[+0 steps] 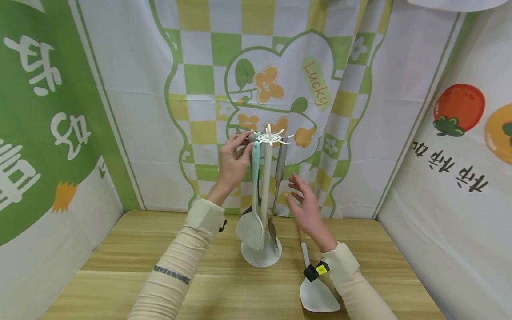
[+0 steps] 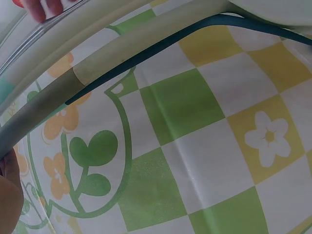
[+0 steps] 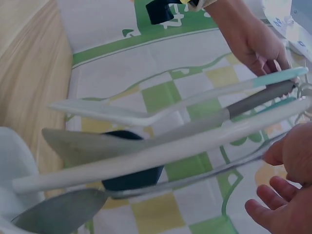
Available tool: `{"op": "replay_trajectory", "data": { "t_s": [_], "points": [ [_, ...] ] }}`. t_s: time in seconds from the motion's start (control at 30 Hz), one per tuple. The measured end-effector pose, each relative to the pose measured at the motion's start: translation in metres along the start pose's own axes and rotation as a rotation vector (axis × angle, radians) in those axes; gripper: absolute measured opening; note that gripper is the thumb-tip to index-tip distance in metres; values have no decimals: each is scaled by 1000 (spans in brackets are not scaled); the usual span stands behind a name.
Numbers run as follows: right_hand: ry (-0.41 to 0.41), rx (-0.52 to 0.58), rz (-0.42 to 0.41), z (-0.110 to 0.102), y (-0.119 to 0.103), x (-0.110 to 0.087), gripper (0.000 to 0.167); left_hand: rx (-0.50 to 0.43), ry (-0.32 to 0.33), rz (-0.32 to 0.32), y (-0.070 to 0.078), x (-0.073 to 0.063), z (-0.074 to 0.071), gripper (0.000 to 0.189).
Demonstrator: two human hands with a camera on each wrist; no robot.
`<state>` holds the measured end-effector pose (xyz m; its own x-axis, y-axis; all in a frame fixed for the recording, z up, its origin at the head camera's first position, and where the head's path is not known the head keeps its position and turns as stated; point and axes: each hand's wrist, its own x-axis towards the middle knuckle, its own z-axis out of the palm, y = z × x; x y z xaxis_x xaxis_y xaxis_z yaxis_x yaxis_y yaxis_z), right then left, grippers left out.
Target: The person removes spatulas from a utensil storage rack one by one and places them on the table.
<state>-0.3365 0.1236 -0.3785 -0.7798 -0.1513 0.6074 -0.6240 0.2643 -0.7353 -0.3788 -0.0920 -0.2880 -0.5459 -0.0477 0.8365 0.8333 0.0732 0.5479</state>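
Observation:
A white utensil stand [image 1: 267, 178] with a ring of hooks on top stands on the table, several utensils hanging round its post. At its upper left, my left hand [image 1: 233, 162] pinches the handle top of a grey-handled spatula [image 3: 229, 109] close to the hooks. Beside it hangs a white spatula with a mint handle end [image 1: 256, 178], in front of the post. A metal-handled ladle [image 3: 61, 212] hangs on the right side. My right hand [image 1: 308, 209] is just right of the stand, fingers spread loosely and holding nothing.
A white turner [image 1: 318, 295] with a wooden handle lies on the wooden table [image 1: 160, 249], beneath my right wrist. Behind the stand hangs a green and yellow checked curtain [image 1: 200, 80]. Printed cloth walls close in both sides.

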Motion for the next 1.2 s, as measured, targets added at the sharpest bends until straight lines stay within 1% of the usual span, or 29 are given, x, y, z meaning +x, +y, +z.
{"op": "replay_trajectory", "data": {
  "t_s": [0.03,0.07,0.3,0.5,0.6,0.77,1.0,1.2],
  "points": [
    [8,13,-4,2,-2,2,62,-6,-2,-1,0,0,0,34],
    [14,22,-13,4,1,4,63,-10,-3,-2,-1,0,0,34],
    [22,62,-53,16,-2,15,70,-30,-3,-21,-2,0,1,34],
    [72,154,-49,24,-6,26,69,-34,0,-31,-2,-1,1,34],
    [92,176,-41,27,-8,30,67,-35,-1,-29,-2,0,1,34],
    [113,189,-43,29,-8,33,66,-51,-2,-42,-2,0,-1,34],
    [165,170,-85,31,-4,33,62,-58,-17,-77,-2,0,-1,35],
    [154,201,-110,31,-7,33,63,-55,-7,-70,-2,0,-2,35]
  ]
}}
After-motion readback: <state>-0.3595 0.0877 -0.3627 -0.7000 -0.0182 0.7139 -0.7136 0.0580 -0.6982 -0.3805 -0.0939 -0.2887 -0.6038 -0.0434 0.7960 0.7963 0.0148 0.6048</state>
